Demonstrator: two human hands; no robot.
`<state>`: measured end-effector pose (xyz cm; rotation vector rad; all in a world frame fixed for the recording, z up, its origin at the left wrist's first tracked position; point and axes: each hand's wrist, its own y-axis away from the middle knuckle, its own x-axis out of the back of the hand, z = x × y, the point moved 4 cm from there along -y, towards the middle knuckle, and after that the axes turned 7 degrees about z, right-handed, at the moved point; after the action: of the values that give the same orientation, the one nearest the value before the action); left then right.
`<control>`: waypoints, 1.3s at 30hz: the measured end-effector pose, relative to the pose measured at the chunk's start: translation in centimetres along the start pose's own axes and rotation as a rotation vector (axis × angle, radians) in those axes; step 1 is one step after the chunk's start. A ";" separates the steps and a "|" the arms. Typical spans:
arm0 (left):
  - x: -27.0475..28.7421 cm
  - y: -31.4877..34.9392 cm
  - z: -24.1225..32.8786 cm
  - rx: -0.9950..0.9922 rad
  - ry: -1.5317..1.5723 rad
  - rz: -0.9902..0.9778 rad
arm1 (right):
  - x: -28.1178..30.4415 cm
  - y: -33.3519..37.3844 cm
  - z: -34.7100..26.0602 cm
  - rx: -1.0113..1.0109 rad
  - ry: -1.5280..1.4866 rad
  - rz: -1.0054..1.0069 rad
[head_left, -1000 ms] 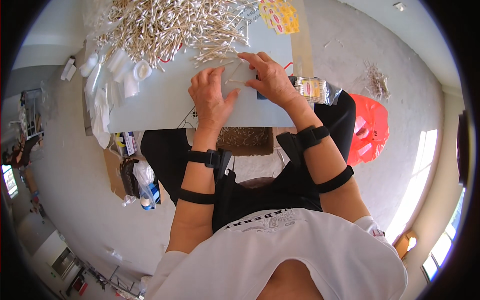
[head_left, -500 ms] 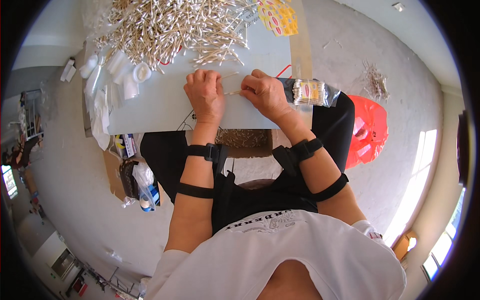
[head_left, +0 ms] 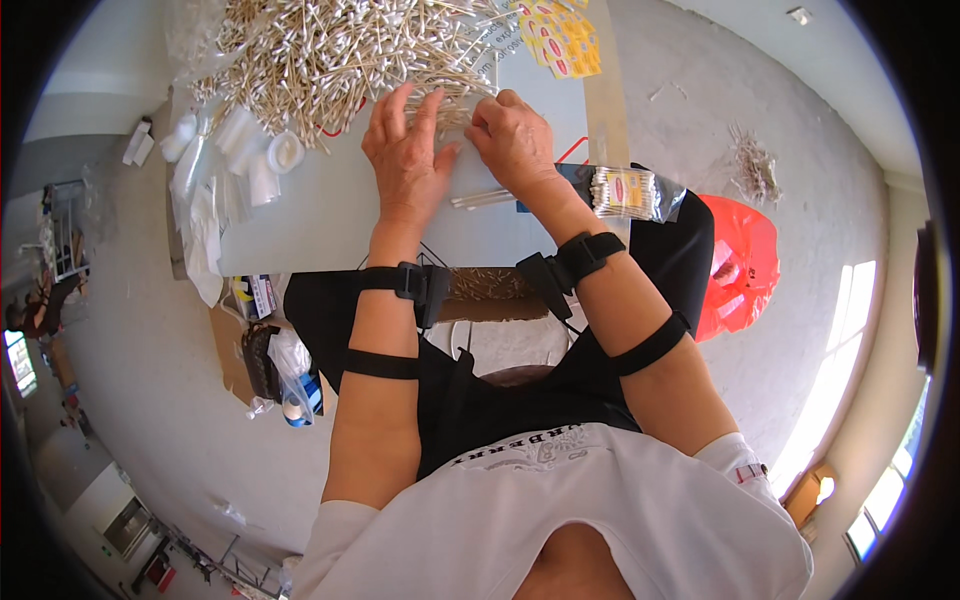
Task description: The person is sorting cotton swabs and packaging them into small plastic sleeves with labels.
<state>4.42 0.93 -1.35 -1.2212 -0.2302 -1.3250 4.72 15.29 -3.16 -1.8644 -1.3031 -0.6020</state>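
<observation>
Your left hand (head_left: pixel 408 160) lies flat, fingers spread, at the near edge of the cotton swab pile (head_left: pixel 330 50) on the white table (head_left: pixel 310 225). Your right hand (head_left: pixel 515 135), fingers curled (grip contents: cannot tell), touches the same edge. A few loose swabs (head_left: pixel 482 198) lie just below both palms; a packed swab bag (head_left: pixel 625 192) sits right of your right wrist.

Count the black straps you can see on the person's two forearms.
4: a wrist strap and upper strap on the left forearm, a wrist strap and upper strap on the right forearm. None seems hidden.
</observation>
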 end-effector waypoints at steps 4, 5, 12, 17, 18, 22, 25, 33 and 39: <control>-2.3 -0.3 -1.1 -0.121 -0.153 -0.182 | -0.1 -0.2 0.2 0.064 0.004 -0.029; -2.5 -0.1 -1.6 -0.088 -0.193 -0.173 | 0.2 -0.2 0.4 0.104 0.025 -0.053; -2.4 -0.1 -1.6 -0.031 -0.205 -0.136 | 3.6 1.0 2.2 0.167 -0.020 -0.289; -1.2 1.0 0.2 -0.156 -0.053 -0.149 | 3.9 1.2 1.6 0.191 -0.096 -0.336; -1.0 1.7 0.9 -0.219 0.043 -0.215 | 3.9 1.4 1.6 0.198 -0.133 -0.323; -0.3 4.8 3.8 -0.154 0.004 -0.379 | 4.0 2.9 2.5 0.095 -0.245 -0.134; 0.3 6.4 4.1 -0.107 0.057 -0.373 | 4.8 5.5 2.6 -0.129 -0.574 0.098; -1.3 6.5 4.3 0.460 0.783 0.085 | 2.2 8.4 0.9 -0.285 -0.918 0.244; -1.3 7.0 4.3 0.546 0.971 0.151 | 2.0 7.9 1.7 -0.287 -1.019 0.173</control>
<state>11.77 3.47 -4.29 -0.0695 0.1921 -1.4473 12.73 16.39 -5.20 -2.6307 -1.6748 0.3574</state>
